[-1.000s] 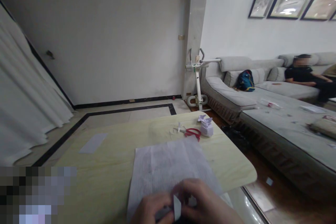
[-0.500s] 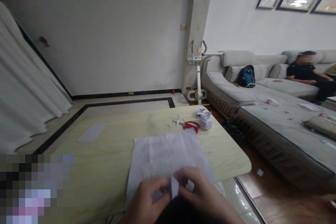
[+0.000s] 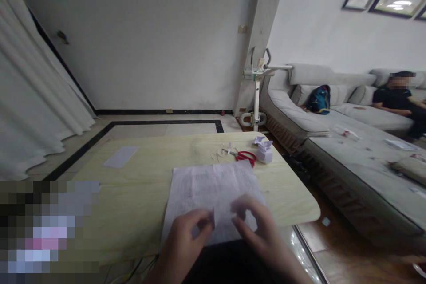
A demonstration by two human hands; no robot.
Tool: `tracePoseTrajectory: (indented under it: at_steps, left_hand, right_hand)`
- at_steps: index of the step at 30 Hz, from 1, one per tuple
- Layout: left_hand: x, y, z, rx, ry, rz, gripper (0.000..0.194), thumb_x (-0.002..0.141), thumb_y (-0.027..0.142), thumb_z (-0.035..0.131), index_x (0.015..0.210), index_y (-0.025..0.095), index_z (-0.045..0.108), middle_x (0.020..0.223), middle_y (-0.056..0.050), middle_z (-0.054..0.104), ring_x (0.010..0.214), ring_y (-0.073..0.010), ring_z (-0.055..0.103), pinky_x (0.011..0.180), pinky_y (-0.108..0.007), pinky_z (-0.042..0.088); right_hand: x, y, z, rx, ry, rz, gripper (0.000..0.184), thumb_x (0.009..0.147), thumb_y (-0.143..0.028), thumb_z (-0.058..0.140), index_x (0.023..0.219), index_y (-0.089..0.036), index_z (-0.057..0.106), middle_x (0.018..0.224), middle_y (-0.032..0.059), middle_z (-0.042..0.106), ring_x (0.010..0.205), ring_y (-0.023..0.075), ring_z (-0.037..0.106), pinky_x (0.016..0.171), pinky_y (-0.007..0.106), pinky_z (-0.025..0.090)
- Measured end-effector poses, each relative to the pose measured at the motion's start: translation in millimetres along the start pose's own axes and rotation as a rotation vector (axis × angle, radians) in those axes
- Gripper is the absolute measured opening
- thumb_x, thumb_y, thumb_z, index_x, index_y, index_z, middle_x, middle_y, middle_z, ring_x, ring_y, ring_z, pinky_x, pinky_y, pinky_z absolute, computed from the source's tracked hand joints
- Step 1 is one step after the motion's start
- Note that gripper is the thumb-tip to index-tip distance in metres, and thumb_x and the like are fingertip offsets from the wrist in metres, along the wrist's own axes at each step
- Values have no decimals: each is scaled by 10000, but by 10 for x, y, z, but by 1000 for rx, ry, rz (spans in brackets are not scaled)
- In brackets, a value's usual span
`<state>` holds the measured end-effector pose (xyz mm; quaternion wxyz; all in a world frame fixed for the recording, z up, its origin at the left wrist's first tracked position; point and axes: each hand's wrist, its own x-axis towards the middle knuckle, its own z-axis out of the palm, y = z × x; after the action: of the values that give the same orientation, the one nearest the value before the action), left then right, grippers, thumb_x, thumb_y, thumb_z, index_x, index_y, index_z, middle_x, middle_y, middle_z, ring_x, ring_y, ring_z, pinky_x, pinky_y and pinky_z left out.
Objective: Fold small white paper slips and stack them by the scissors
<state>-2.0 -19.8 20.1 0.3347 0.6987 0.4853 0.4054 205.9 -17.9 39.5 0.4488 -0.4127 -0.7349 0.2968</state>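
My left hand point(image 3: 189, 235) is closed in a pinch on a small piece of folded paper point(image 3: 213, 218), seen almost edge-on between thumb and fingers. To its right, my right hand point(image 3: 254, 224) is slightly blurred; its thumb and forefinger are curved apart with a gap between them, and nothing shows in it. Both hands are above a large creased sheet of paper point(image 3: 216, 182) that lies on the light wooden table point(image 3: 140, 204). Beyond that sheet lie red-handled scissors point(image 3: 245, 157). Beside them stand folded white paper shapes point(image 3: 265, 152).
Thin paper scraps point(image 3: 218, 154) lie near the scissors' blades. A white paper rectangle point(image 3: 121, 156) rests at the table's far left. Past the table's right edge is a grey sofa point(image 3: 349, 164) with a blue backpack point(image 3: 319, 99) and a seated person point(image 3: 396, 100). A white exercise machine point(image 3: 256, 97) stands behind.
My right hand has come away from the paper piece and moved up and right, its fingers parting. The left hand keeps hold of the piece, now turned edge-on. The view has swung slightly left.
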Motion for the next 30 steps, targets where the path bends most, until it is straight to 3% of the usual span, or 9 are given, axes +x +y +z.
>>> tracePoseTrajectory:
  at_steps: [4, 6, 9, 15, 20, 24, 27, 30]
  left_hand:
    - [14, -68, 52, 38, 19, 67, 112, 902, 230, 595, 880, 232, 704, 830, -4, 745, 765, -165, 693, 710, -237, 531]
    - [26, -63, 70, 10, 0, 70, 117, 912, 227, 590, 865, 233, 697, 834, -4, 739, 782, -164, 691, 720, -240, 530]
    - [38, -26, 72, -57, -5, 52, 91, 877, 182, 618, 852, 230, 690, 820, 4, 724, 770, -157, 681, 722, -237, 536]
    - [28, 52, 47, -98, 31, -27, 108, 858, 195, 612, 933, 218, 686, 865, -13, 732, 811, -182, 691, 736, -267, 563]
    - [-7, -11, 88, -70, 69, 20, 219, 820, 135, 600, 1002, 230, 676, 943, -18, 738, 892, -198, 700, 792, -290, 570]
    - [-32, -59, 131, -116, 50, -31, 243, 829, 162, 610, 1055, 235, 662, 1024, -39, 739, 960, -212, 701, 836, -307, 574]
    - [-52, -6, 121, -204, 48, -66, 289, 834, 225, 653, 1122, 236, 639, 1097, -59, 729, 1006, -219, 696, 864, -302, 572]
    - [-72, 69, 70, -336, 91, -90, 335, 881, 323, 626, 1206, 250, 597, 1129, -63, 722, 1009, -204, 698, 868, -265, 565]
  right_hand:
    - [-17, -61, 15, -56, -76, -90, 408, 851, -92, 588, 1215, -279, 577, 1228, 76, 558, 1065, 211, 588, 912, 329, 502]
    - [-16, -64, 51, -77, -153, -89, 436, 848, -66, 571, 1220, -292, 596, 1301, 77, 529, 1144, 217, 568, 958, 333, 488]
    - [1, -23, 106, -64, -192, -80, 407, 842, -48, 565, 1172, -277, 635, 1245, 76, 578, 1130, 213, 587, 955, 332, 493]
    - [45, 32, 121, -29, -112, -50, 243, 846, -108, 640, 1054, -227, 681, 1074, 83, 648, 1005, 220, 631, 871, 340, 522]
    - [53, 25, 132, -12, -75, -10, 162, 839, -162, 681, 995, -200, 704, 1006, 95, 660, 944, 235, 639, 819, 345, 526]
    - [55, 64, 179, 26, -51, -6, 144, 852, -136, 656, 970, -201, 710, 952, 81, 668, 884, 215, 643, 777, 321, 519]
    - [61, 133, 209, 116, -11, 22, 122, 839, -130, 665, 914, -210, 720, 932, 65, 677, 883, 210, 634, 795, 320, 501]
    - [82, 249, 221, 378, 140, 172, 49, 799, -245, 733, 787, -212, 700, 827, 34, 673, 830, 208, 613, 777, 321, 482]
